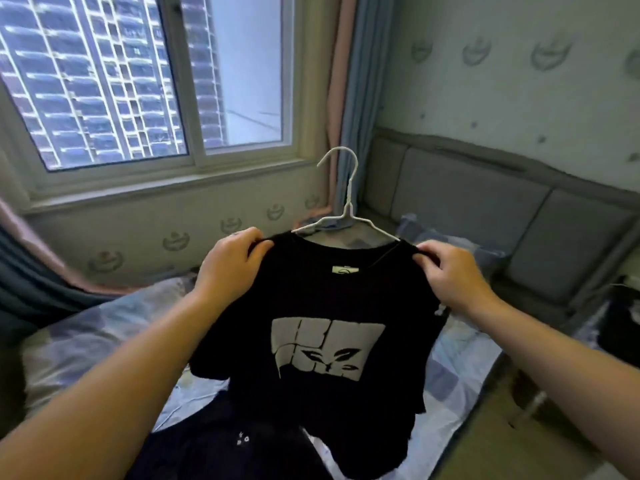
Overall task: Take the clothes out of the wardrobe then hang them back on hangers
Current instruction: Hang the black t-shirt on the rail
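A black T-shirt [311, 306] with a grey block print hangs in the air in front of me, above the bed. A white hanger [341, 202] sits inside its neck opening, hook pointing up. My left hand [230, 265] pinches the shirt's left shoulder. My right hand [450, 271] pinches the right shoulder. Both hands hold the shirt up at about the same height. The hanger's arms are hidden under the fabric.
Another dark garment [235, 441] lies on the bed [104, 327] below the shirt. A window [138, 81] and curtains [349, 98] stand behind. A grey padded headboard [485, 209] and a pillow [433, 237] are on the right.
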{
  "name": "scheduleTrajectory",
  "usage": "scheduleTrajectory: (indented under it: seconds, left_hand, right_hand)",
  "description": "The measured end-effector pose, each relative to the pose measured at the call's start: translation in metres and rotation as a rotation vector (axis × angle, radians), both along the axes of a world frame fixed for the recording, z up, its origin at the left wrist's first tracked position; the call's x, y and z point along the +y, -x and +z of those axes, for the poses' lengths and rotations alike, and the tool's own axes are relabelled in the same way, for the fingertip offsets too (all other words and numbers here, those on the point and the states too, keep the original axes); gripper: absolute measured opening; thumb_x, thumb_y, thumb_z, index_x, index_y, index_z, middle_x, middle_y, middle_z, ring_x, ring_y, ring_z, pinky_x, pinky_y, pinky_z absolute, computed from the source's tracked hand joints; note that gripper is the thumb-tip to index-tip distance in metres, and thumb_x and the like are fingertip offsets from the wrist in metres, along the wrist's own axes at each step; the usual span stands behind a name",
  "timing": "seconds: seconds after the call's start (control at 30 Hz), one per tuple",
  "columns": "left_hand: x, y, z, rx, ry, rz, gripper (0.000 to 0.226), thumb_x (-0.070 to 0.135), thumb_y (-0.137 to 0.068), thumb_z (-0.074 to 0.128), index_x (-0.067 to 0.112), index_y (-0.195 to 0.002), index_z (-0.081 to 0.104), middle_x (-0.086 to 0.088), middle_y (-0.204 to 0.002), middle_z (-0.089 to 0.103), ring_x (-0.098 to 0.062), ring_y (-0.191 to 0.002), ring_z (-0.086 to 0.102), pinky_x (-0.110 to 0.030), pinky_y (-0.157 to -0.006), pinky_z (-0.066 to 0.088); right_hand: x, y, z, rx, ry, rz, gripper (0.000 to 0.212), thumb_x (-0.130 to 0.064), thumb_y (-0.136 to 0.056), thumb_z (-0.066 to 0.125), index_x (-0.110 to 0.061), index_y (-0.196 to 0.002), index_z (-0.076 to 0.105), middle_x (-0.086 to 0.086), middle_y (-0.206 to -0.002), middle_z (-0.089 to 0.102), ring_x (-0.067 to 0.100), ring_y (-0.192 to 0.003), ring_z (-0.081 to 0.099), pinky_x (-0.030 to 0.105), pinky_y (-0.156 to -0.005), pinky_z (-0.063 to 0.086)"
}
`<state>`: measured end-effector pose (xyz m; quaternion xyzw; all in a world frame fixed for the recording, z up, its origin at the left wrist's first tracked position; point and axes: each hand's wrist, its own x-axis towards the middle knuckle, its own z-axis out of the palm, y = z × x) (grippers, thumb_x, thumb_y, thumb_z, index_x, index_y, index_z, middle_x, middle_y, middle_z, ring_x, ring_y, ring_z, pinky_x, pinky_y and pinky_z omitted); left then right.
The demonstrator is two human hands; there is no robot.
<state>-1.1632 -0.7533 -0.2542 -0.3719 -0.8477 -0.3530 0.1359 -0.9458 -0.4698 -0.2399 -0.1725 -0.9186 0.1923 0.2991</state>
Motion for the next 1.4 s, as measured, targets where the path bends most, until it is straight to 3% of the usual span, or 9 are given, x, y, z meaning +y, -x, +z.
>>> scheduleTrajectory:
  seconds: [0.2, 0.37, 0.5, 0.67, 0.83, 0.93, 1.07, 1.23, 1.4]
  left_hand:
    - [0.13, -0.086, 0.062, 0.126, -0.103, -0.134, 0.018, 0.033, -0.099, 0.053, 0.018, -0.092, 0.062, 0.005, -0.083, 0.058, -0.015, -0.076, 0.053, -0.032, -0.067, 0.039]
    - [0.238, -0.167, 0.108, 0.174, -0.191, -0.241, 0.017, 0.032, -0.099, 0.054, 0.024, -0.084, 0.055, 0.006, -0.079, 0.057, -0.016, -0.073, 0.051, -0.032, -0.064, 0.035]
    - [0.326, -0.231, 0.141, 0.204, -0.241, -0.341, 0.016, 0.033, -0.099, 0.053, 0.022, -0.089, 0.059, 0.003, -0.084, 0.063, -0.019, -0.078, 0.057, -0.034, -0.066, 0.042]
    - [0.433, -0.312, 0.183, 0.229, -0.308, -0.47, 0.017, 0.033, -0.098, 0.054, 0.019, -0.09, 0.061, -0.002, -0.086, 0.066, -0.025, -0.082, 0.059, -0.038, -0.069, 0.045]
    - [0.534, -0.394, 0.217, 0.227, -0.355, -0.682, 0.016, 0.03, -0.099, 0.053, 0.019, -0.091, 0.061, 0.0, -0.079, 0.06, -0.023, -0.074, 0.056, -0.035, -0.064, 0.039]
    - [0.597, -0.444, 0.231, 0.242, -0.389, -0.801, 0.017, 0.029, -0.099, 0.054, 0.018, -0.09, 0.061, 0.0, -0.078, 0.061, -0.02, -0.072, 0.054, -0.034, -0.062, 0.037]
    - [0.684, -0.51, 0.245, 0.237, -0.453, -0.957, 0.018, 0.031, -0.099, 0.054, 0.017, -0.089, 0.061, -0.006, -0.083, 0.065, -0.027, -0.078, 0.06, -0.034, -0.064, 0.039]
    - [0.78, -0.606, 0.267, 0.189, -0.529, -1.198, 0.018, 0.028, -0.099, 0.055, 0.014, -0.09, 0.062, -0.003, -0.076, 0.06, -0.026, -0.074, 0.056, -0.033, -0.061, 0.032]
    - [0.856, -0.708, 0.285, 0.127, -0.558, -1.431, 0.02, 0.03, -0.099, 0.054, 0.015, -0.09, 0.062, -0.006, -0.077, 0.062, -0.031, -0.076, 0.06, -0.034, -0.062, 0.038]
  right_hand:
    - [0.09, -0.124, 0.062, 0.113, -0.017, -0.133, 0.01, -0.013, -0.094, 0.061, -0.015, -0.094, 0.071, -0.006, -0.087, 0.069, 0.009, -0.083, 0.063, 0.02, -0.069, 0.043]
    - [0.167, -0.228, 0.112, 0.187, -0.06, -0.219, 0.016, -0.016, -0.095, 0.061, -0.028, -0.086, 0.066, -0.013, -0.08, 0.066, -0.003, -0.077, 0.06, 0.012, -0.063, 0.042]
    - [0.227, -0.314, 0.15, 0.207, -0.101, -0.352, 0.012, -0.021, -0.095, 0.06, -0.02, -0.095, 0.071, -0.008, -0.085, 0.069, 0.009, -0.079, 0.063, 0.031, -0.071, 0.049]
    - [0.28, -0.423, 0.194, 0.226, -0.176, -0.519, 0.015, -0.025, -0.097, 0.058, -0.019, -0.095, 0.071, -0.006, -0.084, 0.068, 0.013, -0.08, 0.063, 0.036, -0.072, 0.051]
    - [0.315, -0.524, 0.227, 0.226, -0.283, -0.721, 0.013, -0.025, -0.097, 0.057, -0.027, -0.086, 0.065, -0.01, -0.078, 0.065, 0.014, -0.077, 0.062, 0.034, -0.067, 0.048]
    - [0.333, -0.579, 0.239, 0.216, -0.34, -0.857, 0.014, -0.025, -0.097, 0.057, -0.021, -0.089, 0.067, -0.006, -0.081, 0.067, 0.017, -0.079, 0.062, 0.038, -0.071, 0.05]
    - [0.353, -0.647, 0.253, 0.191, -0.435, -1.03, 0.016, -0.024, -0.096, 0.056, -0.023, -0.085, 0.067, -0.01, -0.077, 0.066, 0.013, -0.078, 0.061, 0.04, -0.072, 0.051]
    - [0.362, -0.716, 0.271, 0.137, -0.516, -1.291, 0.015, -0.027, -0.097, 0.055, -0.027, -0.095, 0.07, -0.016, -0.085, 0.065, 0.011, -0.087, 0.062, 0.035, -0.076, 0.05]
    - [0.356, -0.772, 0.291, 0.062, -0.583, -1.562, 0.013, -0.03, -0.096, 0.055, -0.028, -0.091, 0.068, -0.015, -0.084, 0.065, 0.011, -0.085, 0.062, 0.038, -0.076, 0.052]
